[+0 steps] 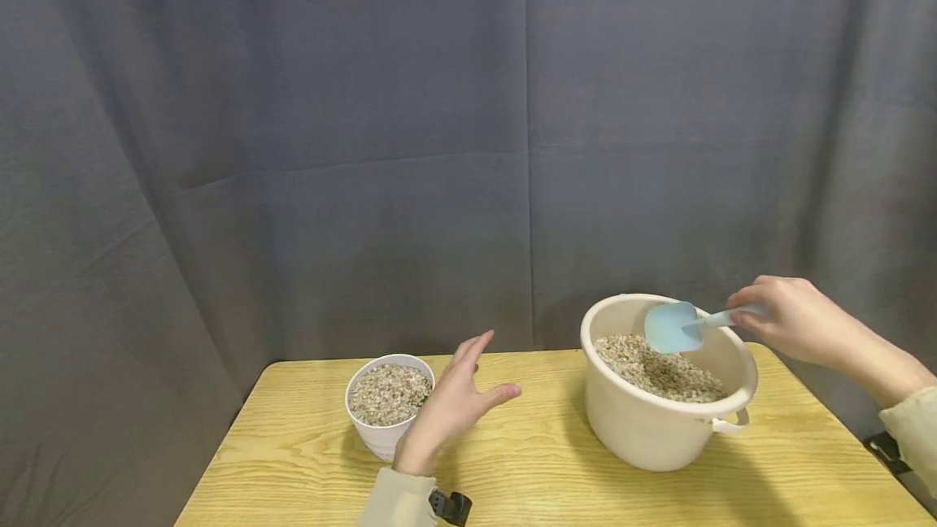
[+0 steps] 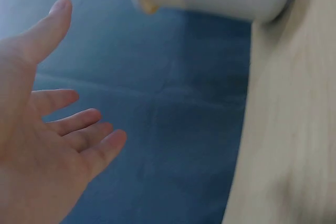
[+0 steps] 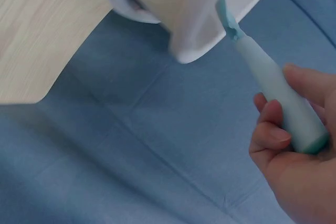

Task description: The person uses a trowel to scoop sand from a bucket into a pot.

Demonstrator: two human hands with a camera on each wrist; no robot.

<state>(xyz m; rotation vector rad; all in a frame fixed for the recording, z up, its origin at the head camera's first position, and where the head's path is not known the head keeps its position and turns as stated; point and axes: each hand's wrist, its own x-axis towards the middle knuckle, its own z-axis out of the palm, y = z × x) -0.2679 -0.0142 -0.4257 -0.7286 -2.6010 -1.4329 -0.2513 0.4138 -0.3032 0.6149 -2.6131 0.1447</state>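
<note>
My right hand (image 1: 794,320) grips the pale handle of a light blue scoop (image 1: 673,328), held over a large cream bucket (image 1: 644,429). In the right wrist view, fingers and thumb wrap round the scoop's handle (image 3: 278,95). Brownish gravel-like grains (image 1: 659,368) lie inside the bucket below the scoop's blade. My left hand (image 1: 455,403) hovers with spread fingers beside a small white pot (image 1: 381,433), which is filled near its rim with similar grains (image 1: 390,394). The left wrist view shows that palm (image 2: 47,150) holding nothing, apart from the bucket.
Both containers stand on a light wooden table (image 1: 542,446), the pot left and the bucket right. A white handle (image 1: 730,423) juts from the bucket's near right side. Behind the table hangs a dark grey-blue curtain (image 1: 410,145).
</note>
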